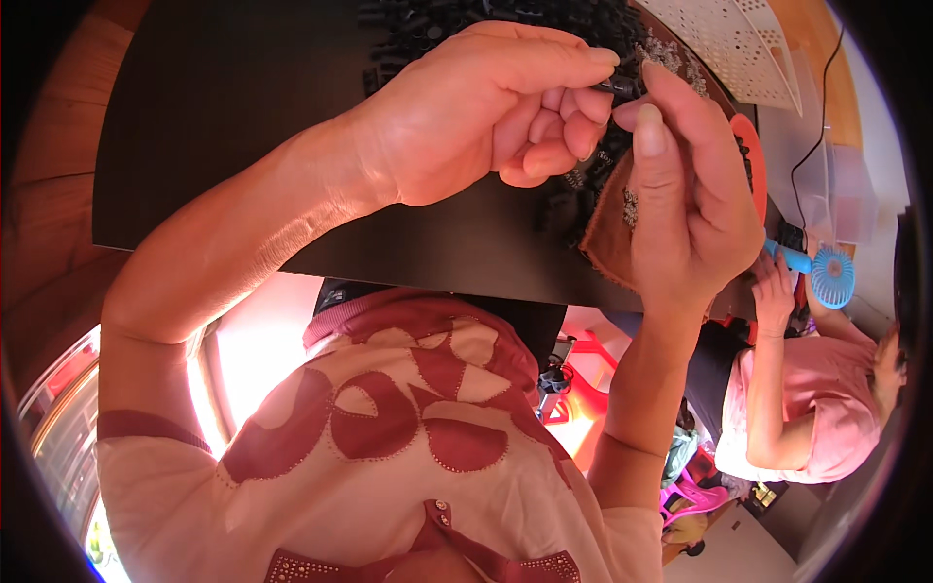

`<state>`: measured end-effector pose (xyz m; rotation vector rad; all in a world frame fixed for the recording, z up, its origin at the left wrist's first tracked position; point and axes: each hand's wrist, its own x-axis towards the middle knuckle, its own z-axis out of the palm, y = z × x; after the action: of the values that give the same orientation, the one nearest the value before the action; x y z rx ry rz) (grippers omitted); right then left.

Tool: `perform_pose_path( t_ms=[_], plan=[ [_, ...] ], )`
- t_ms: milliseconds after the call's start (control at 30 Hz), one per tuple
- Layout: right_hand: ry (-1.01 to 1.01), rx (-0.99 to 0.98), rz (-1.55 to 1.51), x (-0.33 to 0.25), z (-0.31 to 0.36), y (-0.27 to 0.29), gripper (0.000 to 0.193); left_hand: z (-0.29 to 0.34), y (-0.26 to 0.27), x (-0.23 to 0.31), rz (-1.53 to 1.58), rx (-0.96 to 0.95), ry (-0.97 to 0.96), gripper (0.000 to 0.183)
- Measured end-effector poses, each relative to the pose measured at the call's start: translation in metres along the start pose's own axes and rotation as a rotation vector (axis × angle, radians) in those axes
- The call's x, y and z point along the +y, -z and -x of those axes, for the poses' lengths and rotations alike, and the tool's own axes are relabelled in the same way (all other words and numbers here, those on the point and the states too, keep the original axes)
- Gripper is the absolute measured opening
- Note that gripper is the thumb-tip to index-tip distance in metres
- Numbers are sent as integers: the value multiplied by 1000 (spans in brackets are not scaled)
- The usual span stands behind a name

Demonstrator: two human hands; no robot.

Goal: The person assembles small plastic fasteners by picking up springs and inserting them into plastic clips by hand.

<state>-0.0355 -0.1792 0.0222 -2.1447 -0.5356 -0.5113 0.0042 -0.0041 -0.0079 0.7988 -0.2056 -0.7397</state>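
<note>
My left hand [505, 107] is raised over the dark table, its thumb and forefinger pinching a small black cylindrical part [618, 87]. The other fingers of that hand curl loosely into the palm. Close by on the right, my right hand [695, 185] has its thumb and forefinger bent toward the same part. Whatever lies between those right fingertips is too small to make out. Beyond my left hand spreads a heap of small black parts [418, 29]. Small silver metal pieces [671, 53] lie past my fingertips.
Under my right hand is a brown cloth [610, 233] with small metal pieces on it. An orange-red tray [753, 165] and a cream perforated basket [734, 53] stand to the right. A co-worker in pink [802, 408] sits at the right, near a blue handheld fan [833, 277].
</note>
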Motion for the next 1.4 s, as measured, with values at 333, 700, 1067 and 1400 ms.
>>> perform_pose_path(
  t_ms=[333,700,1067,1400],
  plan=[
    [-124,-143,-269,7,-14,5,15,-4,18,-8,170,-114,-14,25],
    [-38,-469,151,20,12,0,16,-12,24,9,69,-8,-147,27],
    [12,-483,377,22,10,-6,17,-9,19,16,72,-7,-163,27],
    [210,-329,-661,-26,7,8,19,-16,3,19,142,2,-152,29]
  ],
)
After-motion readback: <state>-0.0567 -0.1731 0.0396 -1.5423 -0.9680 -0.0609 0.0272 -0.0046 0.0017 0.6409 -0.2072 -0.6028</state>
